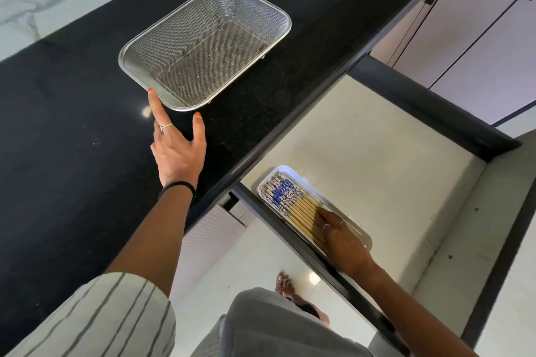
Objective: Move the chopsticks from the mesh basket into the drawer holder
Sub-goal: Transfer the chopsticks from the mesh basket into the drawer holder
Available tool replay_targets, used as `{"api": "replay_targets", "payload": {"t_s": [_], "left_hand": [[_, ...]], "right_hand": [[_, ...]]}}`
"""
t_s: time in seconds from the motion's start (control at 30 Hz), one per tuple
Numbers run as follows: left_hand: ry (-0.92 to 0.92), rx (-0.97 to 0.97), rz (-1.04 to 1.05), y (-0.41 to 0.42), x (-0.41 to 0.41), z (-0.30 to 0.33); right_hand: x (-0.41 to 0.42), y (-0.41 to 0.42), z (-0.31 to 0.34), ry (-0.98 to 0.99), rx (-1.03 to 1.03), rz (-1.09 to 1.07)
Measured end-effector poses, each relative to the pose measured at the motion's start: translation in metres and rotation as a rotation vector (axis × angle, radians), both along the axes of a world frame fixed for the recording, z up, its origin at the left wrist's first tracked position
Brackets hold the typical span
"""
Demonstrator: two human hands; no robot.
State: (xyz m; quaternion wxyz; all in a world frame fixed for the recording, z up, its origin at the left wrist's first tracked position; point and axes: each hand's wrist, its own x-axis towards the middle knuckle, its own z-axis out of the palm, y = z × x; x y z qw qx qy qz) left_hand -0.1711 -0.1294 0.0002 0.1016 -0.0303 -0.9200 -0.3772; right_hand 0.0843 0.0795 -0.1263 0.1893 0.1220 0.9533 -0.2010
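— Now, from the head view, where are the chopsticks (293,206)?

— All in the white drawer holder (293,174), at the near-left corner of the open drawer (377,153). The right hand (342,238) rests on them, fingers straight.

— And the mesh basket (203,46)?

— On the black bench (72,124), above-left of the holder. The left hand (177,151) is spread open, forefinger touching its rim, gripping nothing.

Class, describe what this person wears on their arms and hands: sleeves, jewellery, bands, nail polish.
The left hand has orange-red polished nails, a thin silver ring on one finger and a black band round the wrist. That arm's sleeve is pale with grey stripes and ends about the elbow. The right hand wears two thin rings on its fingers; no sleeve shows on that forearm.
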Motion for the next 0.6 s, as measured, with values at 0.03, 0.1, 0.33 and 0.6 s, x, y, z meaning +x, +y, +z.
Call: {"api": "replay_targets", "payload": {"t_s": [0.03,0.1,0.33,0.6], "left_hand": [[-0.001,-0.003,0.001,0.000,0.000,0.000],[-0.005,-0.009,0.003,0.000,0.000,-0.001],[-0.021,0.007,0.003,0.000,0.001,-0.001],[-0.006,0.000,0.005,-0.001,0.000,-0.002]], "right_hand": [[0.001,0.001,0.001,-0.005,0.007,0.007],[0.002,0.001,0.002,-0.016,0.017,0.013],[0.004,0.007,0.006,-0.048,-0.036,-0.008],[0.006,0.006,0.011,-0.044,-0.052,-0.065]]}}
